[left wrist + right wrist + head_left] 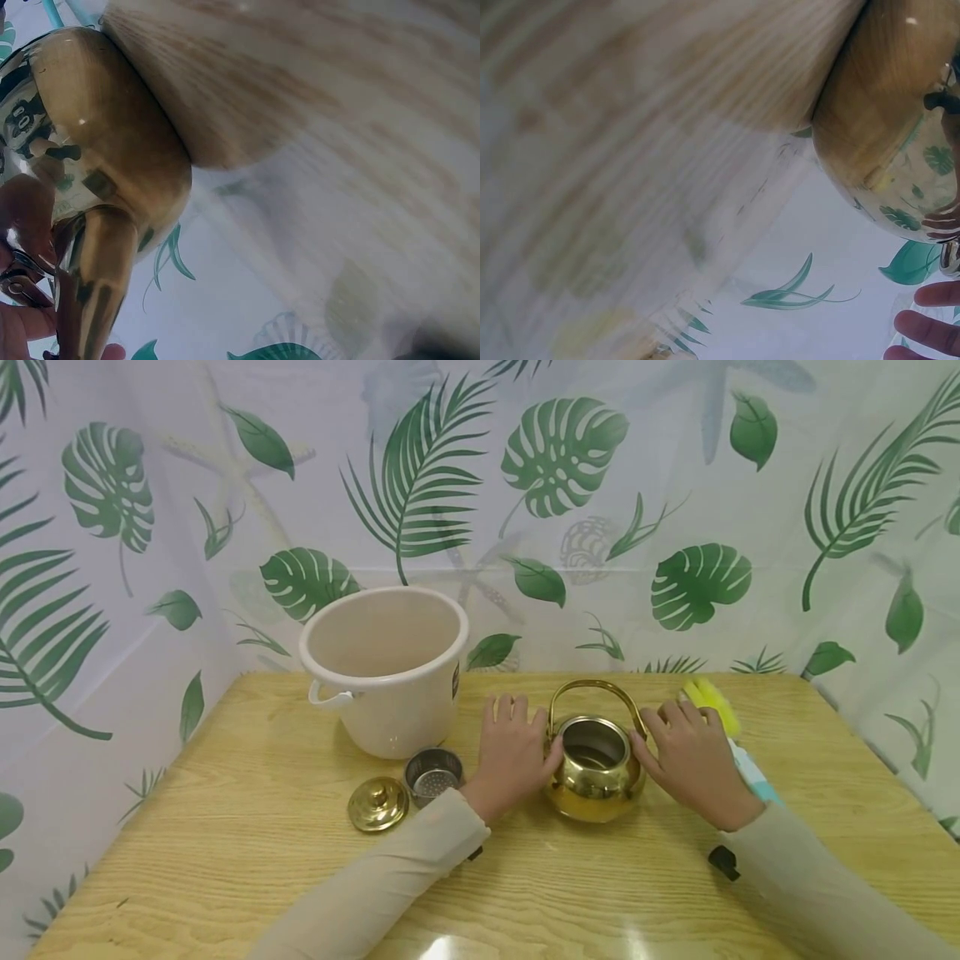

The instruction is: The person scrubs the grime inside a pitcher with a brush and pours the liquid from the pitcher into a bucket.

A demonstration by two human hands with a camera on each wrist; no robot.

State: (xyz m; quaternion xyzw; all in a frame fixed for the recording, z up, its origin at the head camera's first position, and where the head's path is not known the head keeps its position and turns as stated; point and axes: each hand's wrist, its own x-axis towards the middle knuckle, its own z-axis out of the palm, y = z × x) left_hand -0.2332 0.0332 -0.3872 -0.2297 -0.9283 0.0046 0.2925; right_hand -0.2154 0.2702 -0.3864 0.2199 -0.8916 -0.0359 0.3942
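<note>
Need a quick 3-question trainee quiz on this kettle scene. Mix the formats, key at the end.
1. True or false: the brass kettle stands between the left hand and the right hand.

2. Where is the round lid?
A) on the kettle
B) on the table, beside the metal strainer
C) inside the metal strainer

3. Fill in: the brush by the right hand has ____ bristles.

Key: 1 true; 2 B; 3 yellow.
</note>
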